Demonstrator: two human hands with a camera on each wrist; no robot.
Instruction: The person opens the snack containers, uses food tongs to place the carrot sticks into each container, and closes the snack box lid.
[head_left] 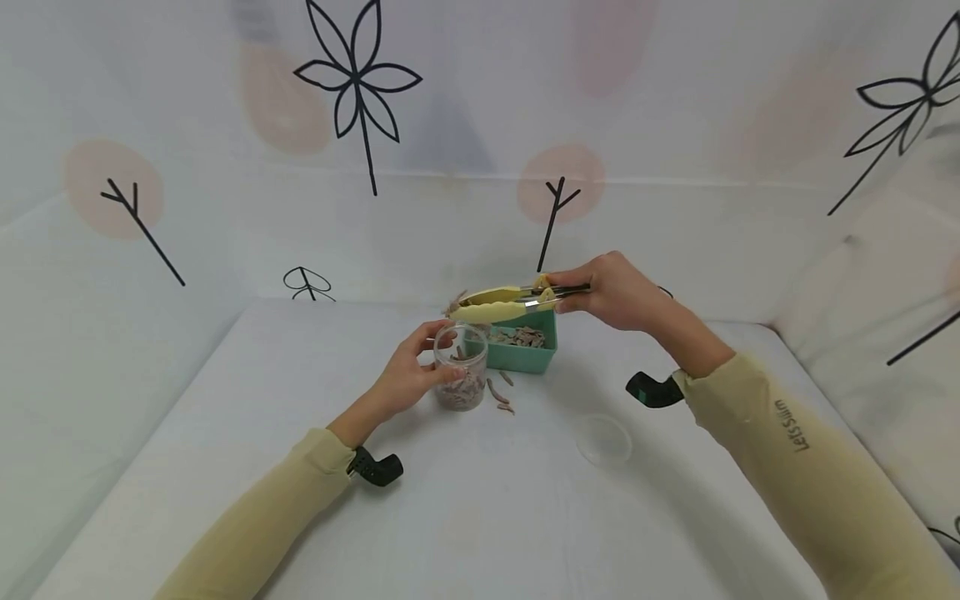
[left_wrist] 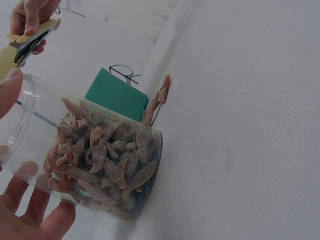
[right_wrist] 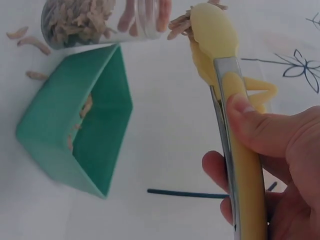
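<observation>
My left hand [head_left: 405, 377] grips a clear jar [head_left: 462, 392] standing on the table, fingers and thumb around its sides near the rim. Brownish dried strips [left_wrist: 110, 160] fill the lower part of the jar, as the left wrist view shows. In my right hand [head_left: 618, 292] is a pair of yellow-headed metal tongs [head_left: 491, 312], held level by the handles. Between the tong heads a small bunch of strips [right_wrist: 181, 24] is pinched, just above the jar's mouth. A green rectangular box [head_left: 521, 360] with more strips inside sits right behind and beside the jar.
Several loose strips [head_left: 497, 392] lie on the white table [head_left: 480, 517] by the jar and box. A clear round lid [head_left: 604, 442] rests nearer, to the right. White patterned cloth [head_left: 450, 233] rises behind the table.
</observation>
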